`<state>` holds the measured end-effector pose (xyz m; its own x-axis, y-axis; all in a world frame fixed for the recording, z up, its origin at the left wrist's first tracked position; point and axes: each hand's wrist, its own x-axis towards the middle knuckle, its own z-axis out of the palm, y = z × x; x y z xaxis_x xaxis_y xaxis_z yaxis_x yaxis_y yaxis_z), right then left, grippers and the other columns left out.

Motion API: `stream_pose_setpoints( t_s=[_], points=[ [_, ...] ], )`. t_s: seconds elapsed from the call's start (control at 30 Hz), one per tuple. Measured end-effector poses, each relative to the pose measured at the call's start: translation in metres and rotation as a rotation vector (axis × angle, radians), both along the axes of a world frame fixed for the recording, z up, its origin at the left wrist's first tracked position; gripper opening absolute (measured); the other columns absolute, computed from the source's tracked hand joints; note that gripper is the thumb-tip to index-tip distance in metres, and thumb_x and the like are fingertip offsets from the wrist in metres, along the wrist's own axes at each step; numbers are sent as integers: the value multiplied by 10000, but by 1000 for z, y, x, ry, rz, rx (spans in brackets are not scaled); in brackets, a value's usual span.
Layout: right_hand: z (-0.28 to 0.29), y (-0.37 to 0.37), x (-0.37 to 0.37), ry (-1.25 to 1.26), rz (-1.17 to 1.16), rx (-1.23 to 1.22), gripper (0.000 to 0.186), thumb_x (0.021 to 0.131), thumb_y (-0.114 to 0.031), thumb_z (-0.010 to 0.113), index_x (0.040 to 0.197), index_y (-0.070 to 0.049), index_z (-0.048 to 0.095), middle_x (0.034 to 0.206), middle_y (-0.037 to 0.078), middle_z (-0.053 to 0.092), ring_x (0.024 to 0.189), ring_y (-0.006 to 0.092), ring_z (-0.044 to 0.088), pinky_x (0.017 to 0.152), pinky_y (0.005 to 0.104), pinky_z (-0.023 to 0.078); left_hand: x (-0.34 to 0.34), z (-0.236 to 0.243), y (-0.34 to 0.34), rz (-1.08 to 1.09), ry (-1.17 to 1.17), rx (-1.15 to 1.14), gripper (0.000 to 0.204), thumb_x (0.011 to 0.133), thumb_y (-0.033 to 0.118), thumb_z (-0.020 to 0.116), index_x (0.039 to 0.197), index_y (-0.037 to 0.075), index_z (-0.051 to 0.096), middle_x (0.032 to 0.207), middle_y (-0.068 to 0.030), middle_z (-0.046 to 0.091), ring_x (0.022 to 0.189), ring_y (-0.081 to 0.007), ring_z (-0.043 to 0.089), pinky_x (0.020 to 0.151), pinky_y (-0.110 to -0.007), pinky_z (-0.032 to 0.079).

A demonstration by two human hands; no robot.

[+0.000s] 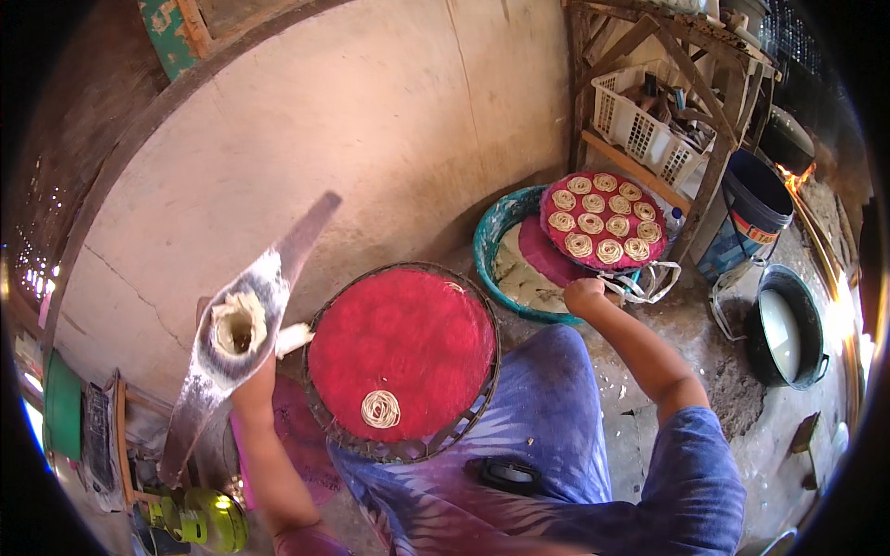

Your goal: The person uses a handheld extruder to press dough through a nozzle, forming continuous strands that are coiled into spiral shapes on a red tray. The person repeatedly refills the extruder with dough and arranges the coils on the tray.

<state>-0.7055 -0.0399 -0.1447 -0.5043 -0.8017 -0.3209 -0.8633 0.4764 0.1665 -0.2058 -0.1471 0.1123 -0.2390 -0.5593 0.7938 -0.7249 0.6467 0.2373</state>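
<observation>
Round, red-topped woven tray (pixel 399 334); teal plastic basin (pixel 484 264), right hand (pixel 586 296) at its near rim, grip indeterminable; floured dark-wood press (pixel 219 364), grasped by left hand (pixel 260 376) beyond tray's left edge; cream noodle coil (pixel 380 409) near tray's near edge; a slipping left grip could crush it.

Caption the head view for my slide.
Left hand holds a wooden tool, right hand at teal basin, pale coil on red tray.
</observation>
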Motion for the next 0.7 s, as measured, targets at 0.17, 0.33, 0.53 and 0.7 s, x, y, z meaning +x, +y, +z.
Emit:
stream_pose_setpoints(
  t_s=[0.17,0.33,0.53,0.7],
  points=[
    [22,-6,-6,49,157,-296,221,896,-183,559,990,-54,712,1141,185,669,897,296,713,660,422,571,7,-24,-5,-41,-194,-266,652,737,78,835,1263,-56,474,1166,-151,574,1032,-259,602,912,-333,482],
    [16,-51,-8,62,212,-190,200,875,-167,578,925,-98,758,983,150,731,866,307,729,648,407,583,-1,-45,-9,-33,-391,-279,694,715,253,870,1272,15,534,1334,-202,494,1206,-370,519,1025,-452,446],
    [-47,-67,5,165,222,-302,165,854,-123,586,891,-90,743,887,103,738,829,253,734,620,366,575,-4,-39,-10,-23,-467,-310,533,746,374,799,1056,33,530,1085,-179,477,1016,-381,498,863,-493,410],
    [-70,-75,2,-35,398,-296,146,822,-88,584,888,-47,708,921,157,723,826,278,730,639,391,583,-6,-25,9,50,-491,-416,312,797,310,716,831,62,529,798,-130,464,752,-336,517,611,-458,413]
  ],
)
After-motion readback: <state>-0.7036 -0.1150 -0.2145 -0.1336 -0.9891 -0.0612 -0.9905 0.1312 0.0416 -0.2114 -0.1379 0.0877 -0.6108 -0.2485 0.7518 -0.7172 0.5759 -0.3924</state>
